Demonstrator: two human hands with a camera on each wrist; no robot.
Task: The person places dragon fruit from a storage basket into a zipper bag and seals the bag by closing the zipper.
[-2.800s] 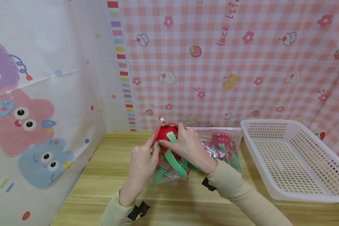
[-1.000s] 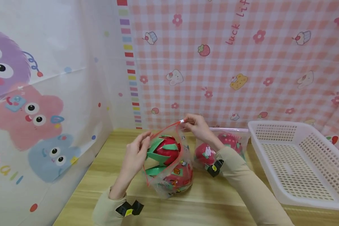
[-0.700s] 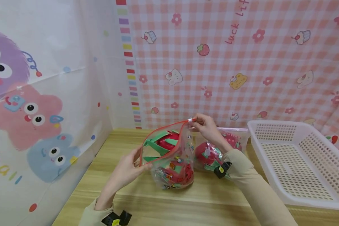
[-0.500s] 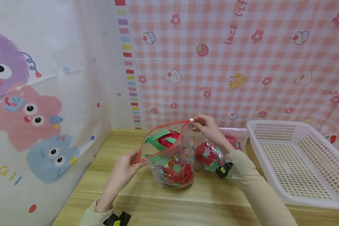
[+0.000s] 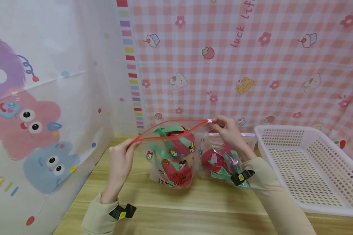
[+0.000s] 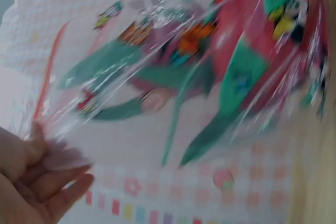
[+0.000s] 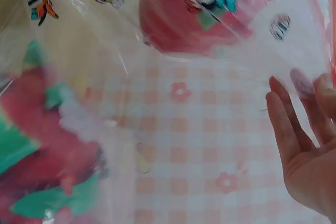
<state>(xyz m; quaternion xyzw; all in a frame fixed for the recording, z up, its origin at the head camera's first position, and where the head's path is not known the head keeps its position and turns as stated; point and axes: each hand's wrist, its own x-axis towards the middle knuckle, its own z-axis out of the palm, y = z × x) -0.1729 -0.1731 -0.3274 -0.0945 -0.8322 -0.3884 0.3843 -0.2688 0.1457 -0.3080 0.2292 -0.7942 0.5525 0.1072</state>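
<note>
A clear slider bag [image 5: 144, 148] with cartoon prints and a red zip edge stands upright on the table. Inside are red dragon fruits [image 5: 176, 169] with green leaf-like flaps, one above another. My left hand [image 5: 119, 161] pinches the left end of the bag's mouth between thumb and fingers. At the opposite end, my right hand [image 5: 230, 133] pinches the corner beside the white slider [image 5: 210, 121]. Between the hands the mouth is stretched wide, its two red edges parted in the middle. In the left wrist view, the fingers [image 6: 58, 187] show through and beside the plastic.
A second clear bag [image 5: 220, 141] with similar red and green fruits lies behind, to the right. Farther right stands a white perforated basket [image 5: 260, 140]. A checked cloth [image 5: 223, 65] hangs at the back of the wooden table [image 5: 153, 215], with a cartoon cloth on the left.
Both hands have gone from pressing a fruit in the bag's mouth to gripping its two ends. The left hand has risen, and the mouth has been pulled longer and narrower, with the bag more upright.
</note>
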